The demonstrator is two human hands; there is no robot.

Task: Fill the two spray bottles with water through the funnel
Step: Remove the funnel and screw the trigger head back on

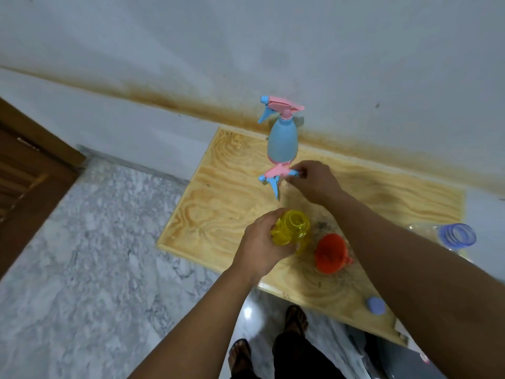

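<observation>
The left hand is closed around a yellow transparent spray bottle that stands on the wooden desk, near the front edge. The neck of this bottle is open at the top, with no spray head on it. The right hand reaches further over the desk, and its fingers pinch a pink and blue spray head. This loose head is just in front of the blue spray bottle; whether it lies on the desk or is a little above it, I cannot tell.

The blue spray bottle stands upright at the back of the desk, close to the white wall, and it has its own pink and blue trigger head screwed on. An orange-red funnel lies on the desk just to the right of the yellow bottle, under the right forearm, with its wide mouth toward the camera. At the right edge of the desk lies a clear plastic water bottle on its side, its open neck blue. A small blue cap rests near the front right of the desk, apart from the other things.

Below the desk, the person's feet in sandals stand on the grey marble floor.
</observation>
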